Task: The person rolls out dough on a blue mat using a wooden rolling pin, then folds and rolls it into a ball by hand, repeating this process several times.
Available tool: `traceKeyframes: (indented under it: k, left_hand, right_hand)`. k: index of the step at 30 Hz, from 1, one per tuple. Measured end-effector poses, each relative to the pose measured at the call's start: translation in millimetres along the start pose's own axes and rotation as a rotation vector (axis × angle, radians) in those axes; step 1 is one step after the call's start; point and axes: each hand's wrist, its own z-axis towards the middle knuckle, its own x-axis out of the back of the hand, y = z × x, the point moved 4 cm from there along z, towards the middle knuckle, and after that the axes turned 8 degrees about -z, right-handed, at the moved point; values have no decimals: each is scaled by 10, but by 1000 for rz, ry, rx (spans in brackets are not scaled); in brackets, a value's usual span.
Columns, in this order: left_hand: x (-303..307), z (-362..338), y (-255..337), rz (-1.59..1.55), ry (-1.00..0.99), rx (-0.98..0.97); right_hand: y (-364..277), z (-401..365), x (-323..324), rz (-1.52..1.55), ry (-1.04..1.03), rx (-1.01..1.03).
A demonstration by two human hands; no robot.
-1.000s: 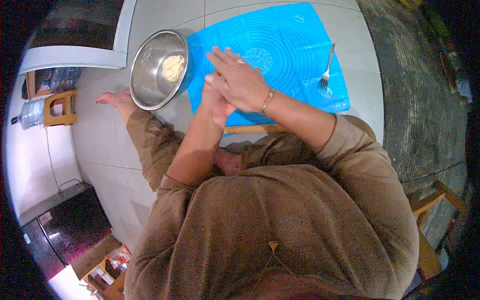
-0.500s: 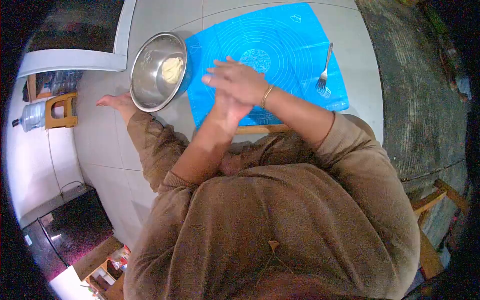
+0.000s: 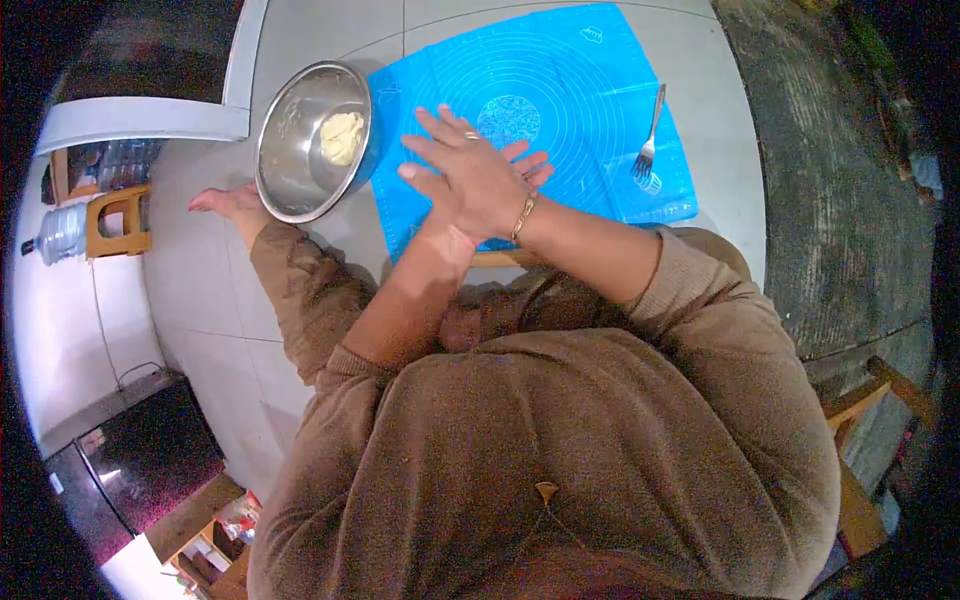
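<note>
My right hand (image 3: 478,182), with a ring and a bracelet at its wrist, lies crosswise over my left hand, palm down with fingers spread. From beneath it, the fingers of my left hand (image 3: 537,172) stick out to the right, apart and stretched; most of that palm is hidden. The hands touch each other above a blue baking mat (image 3: 600,130) printed with white circles, and I see no object in either. Left of the mat stands a tilted steel bowl (image 3: 300,180) with a lump of pale yellow dough (image 3: 342,138) in it.
A fork (image 3: 650,135) lies on the mat's right side. My bare foot (image 3: 225,201) rests on the tiled floor near the bowl. A brown stool (image 3: 122,222) and a water jug (image 3: 62,236) stand at the left. Rough dark ground (image 3: 810,210) runs along the right.
My hands have slid across each other: the right hand's fingers are more spread, and the left fingers now show past its right edge. Bowl, dough and fork stay in place.
</note>
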Motion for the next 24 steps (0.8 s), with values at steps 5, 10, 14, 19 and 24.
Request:
traceKeyframes:
  k: [5, 10, 14, 19, 24]
  left_hand:
    - [-308, -15, -34, 255, 281, -112]
    - [-111, -1, -157, 308, 273, 3]
    - [-121, 47, 130, 29, -60, -43]
    - [-511, -60, 162, 80, 311, 57]
    - [-188, -22, 94, 216, 51, -82]
  right_hand:
    - [151, 138, 89, 115, 112, -187]
    - [-183, 16, 148, 68, -20, 33]
    - [-88, 143, 195, 85, -80, 26]
    - [523, 321, 366, 219, -82, -103]
    - [87, 86, 2, -146, -244, 75]
